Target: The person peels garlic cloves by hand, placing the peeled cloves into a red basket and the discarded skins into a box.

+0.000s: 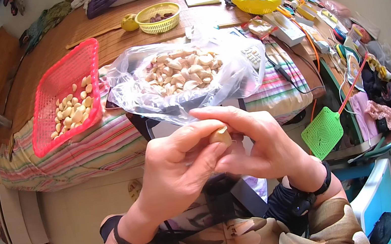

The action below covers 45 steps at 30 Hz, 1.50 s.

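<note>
Above my lap, a pale garlic clove (220,138) is pinched between the thumb and forefinger of my left hand (177,163). My right hand (265,144) is close against it, thumb and forefinger spread wide apart. The right thumb tip lies just below the clove, beside the left thumb; the other right fingers are mostly hidden. Beyond both hands, a clear plastic bag (132,93) lies spread open on the table, heaped with unpeeled garlic cloves (182,73). To its left, a red plastic basket (42,115) contains several peeled cloves (71,111).
Striped cloth (68,160) covers the table's near edge. Farther back are a yellow basket (173,19) with dark pieces, a yellow fruit (129,22) and a bright yellow bowl (258,2). A green fly swatter (322,132) sticks out at right, near cluttered goods and cables.
</note>
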{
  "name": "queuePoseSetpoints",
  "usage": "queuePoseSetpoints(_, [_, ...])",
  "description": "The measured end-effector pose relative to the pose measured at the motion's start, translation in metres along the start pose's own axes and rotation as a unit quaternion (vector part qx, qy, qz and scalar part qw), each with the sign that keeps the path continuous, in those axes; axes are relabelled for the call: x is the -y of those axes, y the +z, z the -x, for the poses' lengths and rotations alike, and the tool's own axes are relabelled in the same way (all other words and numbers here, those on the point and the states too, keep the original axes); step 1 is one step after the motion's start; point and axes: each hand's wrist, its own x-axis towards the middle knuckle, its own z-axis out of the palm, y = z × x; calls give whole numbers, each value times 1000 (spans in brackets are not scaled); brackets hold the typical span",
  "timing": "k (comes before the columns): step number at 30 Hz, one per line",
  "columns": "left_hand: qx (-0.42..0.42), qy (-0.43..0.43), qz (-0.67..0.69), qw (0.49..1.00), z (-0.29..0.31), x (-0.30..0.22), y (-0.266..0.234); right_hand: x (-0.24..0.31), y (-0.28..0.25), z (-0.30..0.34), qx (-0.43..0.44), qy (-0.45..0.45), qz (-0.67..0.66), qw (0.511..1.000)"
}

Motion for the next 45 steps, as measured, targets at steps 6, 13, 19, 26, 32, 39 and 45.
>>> queuePoseSetpoints(6, [-6, 65, -22, 998, -1, 4, 0, -10, -2, -5, 21, -37, -30, 999])
queuePoseSetpoints(13, [64, 139, -160, 975, -3, -5, 1, 9, -5, -8, 91, 27, -79, 992])
queuePoseSetpoints(19, [60, 78, -95, 991, 1, -7, 1, 14, 2, -3, 47, 25, -98, 994])
queuePoseSetpoints(26, [-7, 152, -153, 976, 0, -8, 5, 1, 8, -6, -11, -69, -47, 996])
queuePoseSetpoints(32, [-94, 105, -107, 984, -3, -2, -3, 4, 9, 3, -144, 7, -44, 989])
queuePoseSetpoints(39, [-129, 183, -223, 949, -7, 4, 3, 3, 15, 4, -142, 14, -74, 987])
queuePoseSetpoints(45, [-122, 238, -311, 912, -7, 4, -3, -3, 18, 2, -149, 3, -128, 980])
